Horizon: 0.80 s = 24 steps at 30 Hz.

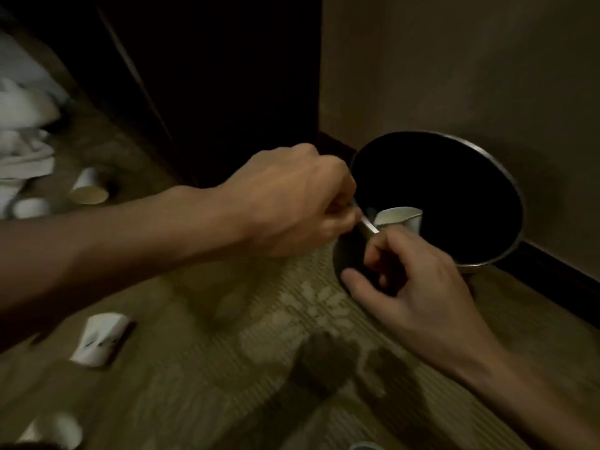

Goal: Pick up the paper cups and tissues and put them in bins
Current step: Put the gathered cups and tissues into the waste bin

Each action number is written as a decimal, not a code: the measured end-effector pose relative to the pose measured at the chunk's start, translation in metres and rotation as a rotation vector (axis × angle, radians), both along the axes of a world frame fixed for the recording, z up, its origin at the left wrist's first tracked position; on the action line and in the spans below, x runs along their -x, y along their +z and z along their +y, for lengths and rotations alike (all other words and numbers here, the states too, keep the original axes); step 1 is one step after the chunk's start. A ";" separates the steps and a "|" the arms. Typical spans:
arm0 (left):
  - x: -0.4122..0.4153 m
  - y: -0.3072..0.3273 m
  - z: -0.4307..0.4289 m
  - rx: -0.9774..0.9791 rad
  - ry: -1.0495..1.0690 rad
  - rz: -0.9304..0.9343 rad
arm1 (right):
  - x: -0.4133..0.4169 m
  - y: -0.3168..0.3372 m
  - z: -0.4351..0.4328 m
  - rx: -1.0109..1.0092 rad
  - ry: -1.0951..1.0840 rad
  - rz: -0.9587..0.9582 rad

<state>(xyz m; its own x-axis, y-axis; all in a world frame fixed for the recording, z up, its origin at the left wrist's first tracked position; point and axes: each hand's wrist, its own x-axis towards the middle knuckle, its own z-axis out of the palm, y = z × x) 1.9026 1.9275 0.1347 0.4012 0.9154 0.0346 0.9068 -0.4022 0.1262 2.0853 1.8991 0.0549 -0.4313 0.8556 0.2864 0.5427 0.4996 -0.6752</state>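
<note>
A round black bin [506, 190] with a shiny metal rim stands on the floor against the wall at right. One white paper cup [399, 219] lies inside it near the front edge. My left hand [292, 199] is at the bin's near rim with its fingers curled and pinching the rim. My right hand [412, 287] grips the same rim just below, thumb on the outer wall and fingers curled over the edge. A crushed paper cup [100, 339] lies on the carpet at lower left. White tissues [22, 125] are heaped at far left.
More paper cups lie on the patterned carpet: one on its side [87, 190], one [31, 207] near the tissues, one [55, 430] blurred at the bottom left. Dark furniture [211, 76] rises behind my left hand. A beige wall [454, 60] stands behind the bin.
</note>
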 end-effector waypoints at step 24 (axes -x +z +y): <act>0.298 -0.223 -0.342 0.481 0.941 -0.080 | 0.316 -0.177 -0.165 0.505 0.705 -0.382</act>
